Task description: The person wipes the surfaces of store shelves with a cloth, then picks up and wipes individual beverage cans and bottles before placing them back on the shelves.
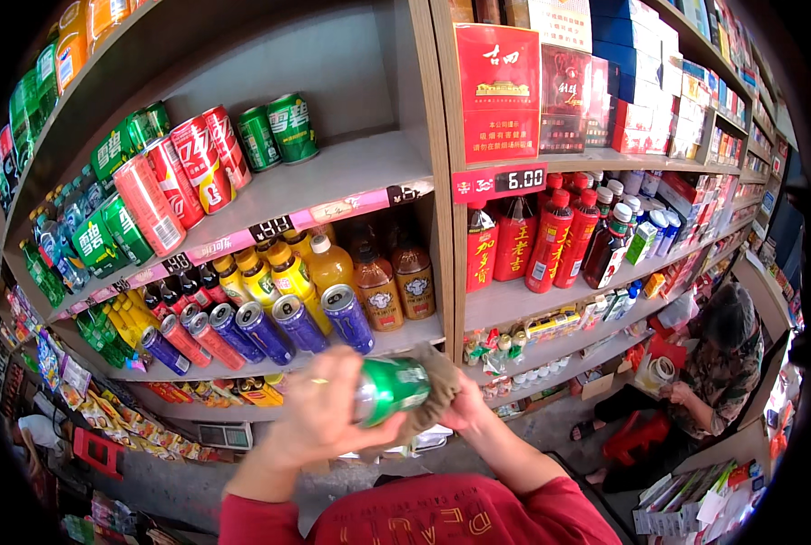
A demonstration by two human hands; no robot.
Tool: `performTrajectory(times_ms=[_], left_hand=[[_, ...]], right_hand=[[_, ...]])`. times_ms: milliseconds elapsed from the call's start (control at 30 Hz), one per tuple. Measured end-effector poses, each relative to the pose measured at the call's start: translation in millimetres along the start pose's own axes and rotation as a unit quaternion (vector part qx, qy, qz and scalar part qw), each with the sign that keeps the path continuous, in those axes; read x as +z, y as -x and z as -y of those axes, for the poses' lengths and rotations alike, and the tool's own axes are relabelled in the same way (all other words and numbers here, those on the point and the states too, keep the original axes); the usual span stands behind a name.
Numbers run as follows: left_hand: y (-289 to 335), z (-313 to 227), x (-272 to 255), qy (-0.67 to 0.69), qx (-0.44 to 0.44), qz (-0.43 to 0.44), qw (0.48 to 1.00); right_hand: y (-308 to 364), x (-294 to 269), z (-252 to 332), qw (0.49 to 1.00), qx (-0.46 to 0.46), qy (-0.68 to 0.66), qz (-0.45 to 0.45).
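Observation:
My left hand (pixel 319 404) is closed around a green drink can (pixel 398 389), which is tilted on its side in front of my chest. A greyish-brown cloth (pixel 435 386) wraps the can's right end, and my right hand (pixel 464 404) grips that cloth against it. Part of the right hand's fingers is hidden behind the cloth. Above the hands, the upper shelf (pixel 360 168) carries two green cans (pixel 292 129) beside several red cans (pixel 204 168). Purple-blue cans (pixel 346 318) line the front of the shelf below, just beyond my left hand.
Orange-brown bottles (pixel 413 282) stand behind the purple-blue cans. Right of the wooden divider (pixel 444 182) are red bottles (pixel 548 241) and cigarette cartons (pixel 499 91). Another person (pixel 719 372) sits low at the right, near a red stool (pixel 637 438). A red plastic stool (pixel 98 454) is at the left.

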State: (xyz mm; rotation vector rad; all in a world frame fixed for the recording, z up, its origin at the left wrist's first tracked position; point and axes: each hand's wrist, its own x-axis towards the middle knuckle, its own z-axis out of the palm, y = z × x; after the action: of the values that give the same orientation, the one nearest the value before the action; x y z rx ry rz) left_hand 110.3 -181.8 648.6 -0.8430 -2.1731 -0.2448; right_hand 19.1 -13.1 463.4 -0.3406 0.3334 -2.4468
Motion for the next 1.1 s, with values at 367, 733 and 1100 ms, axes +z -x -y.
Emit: performTrajectory(times_ms=[367, 733, 1100], left_hand=[[27.4, -7.7, 111.8, 0.055, -0.017, 0.173, 0.983], [-96.6, -18.8, 212.8, 0.121, -0.046, 0.109, 0.986], [-159.2, 4.2, 277.8, 0.0, -0.167, 0.282, 0.945]], right_hand=[[26.4, -44.9, 9.6, 0.965, -0.099, 0.179, -0.167], [108.4, -58.3, 115.5, 0.852, -0.325, 0.282, -0.298], [148.0, -92.2, 124.0, 0.836, -0.306, 0.302, -0.341]])
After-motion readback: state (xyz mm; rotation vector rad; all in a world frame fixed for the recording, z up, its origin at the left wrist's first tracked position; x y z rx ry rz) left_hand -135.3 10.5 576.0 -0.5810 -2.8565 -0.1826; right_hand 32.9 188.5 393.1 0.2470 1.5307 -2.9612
